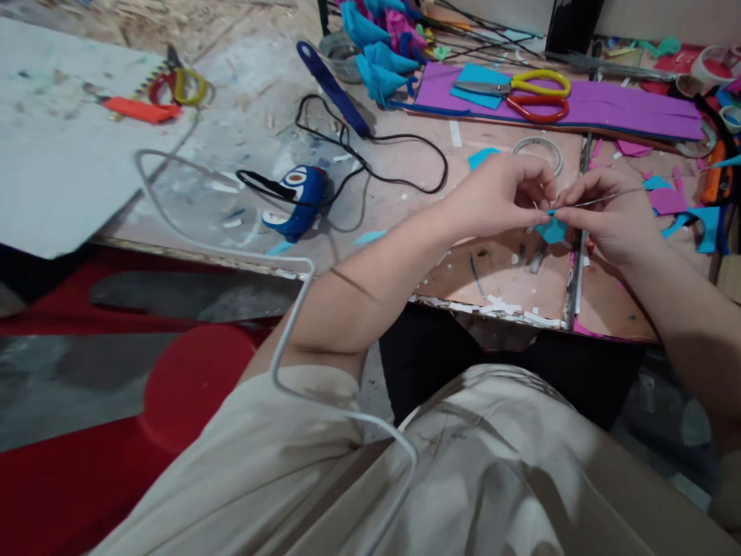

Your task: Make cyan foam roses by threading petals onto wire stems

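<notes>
My left hand (pixel 515 197) and my right hand (pixel 614 212) meet above the table, thumbs and forefingers pinched together. Between the fingertips is a small light-blue piece (pixel 553 230), foam or paper, its lower part hanging below them. A thin wire-like stem (pixel 599 200) runs from the pinch across my right hand towards the right. The fingers partly cover where stem and blue piece meet. Just behind my hands lies a roll of tape (pixel 538 141). Beyond it, scissors (pixel 510 89) with yellow and red handles rest on a purple sheet (pixel 625 108) and a blue scrap.
Blue and pink folded flowers (pixel 382 66) stand at the back beside dark stems. Left of my arm are a blue object with a face design (pixel 316 197), a black cord (pixel 405 137) and a dark-blue bar (pixel 333 89). A grey cable (pixel 292 332) crosses my left arm. Coloured scraps (pixel 665 201) lie right.
</notes>
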A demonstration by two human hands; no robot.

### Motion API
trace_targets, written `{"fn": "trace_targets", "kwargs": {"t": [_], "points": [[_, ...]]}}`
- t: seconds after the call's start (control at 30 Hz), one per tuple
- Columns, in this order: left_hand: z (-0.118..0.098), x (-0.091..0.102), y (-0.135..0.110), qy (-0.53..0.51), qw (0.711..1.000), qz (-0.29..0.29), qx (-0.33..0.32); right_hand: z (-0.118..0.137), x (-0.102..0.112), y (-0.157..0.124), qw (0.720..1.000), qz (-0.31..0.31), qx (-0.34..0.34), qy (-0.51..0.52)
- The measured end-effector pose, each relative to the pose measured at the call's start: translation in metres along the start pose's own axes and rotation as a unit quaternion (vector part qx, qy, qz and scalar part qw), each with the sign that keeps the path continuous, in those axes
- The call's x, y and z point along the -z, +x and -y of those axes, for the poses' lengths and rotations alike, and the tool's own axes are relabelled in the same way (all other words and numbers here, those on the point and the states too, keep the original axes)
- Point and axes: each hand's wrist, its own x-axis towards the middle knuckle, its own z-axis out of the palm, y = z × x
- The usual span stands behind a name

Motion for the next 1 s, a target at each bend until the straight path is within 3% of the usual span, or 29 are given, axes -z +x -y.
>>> {"fn": "trace_targets", "kwargs": {"t": [0.2, 0.37, 1.0], "points": [[0.0036, -0.0017, -0.0003, -0.001, 1.0, -0.024, -0.005, -0.0009, 0.002, 0.0034, 1.0, 0.016, 0.011, 0.0], [0.0052, -0.0013, 0.0006, -0.012, 1.0, -0.004, 0.005, -0.0031, 0.0037, 0.0036, 0.999, 0.012, 0.033, -0.001], [0.0067, -0.0004, 0.0004, -0.013, 1.0, -0.007, 0.016, -0.0081, 0.005, 0.0034, 0.999, -0.009, -0.021, 0.025]]}}
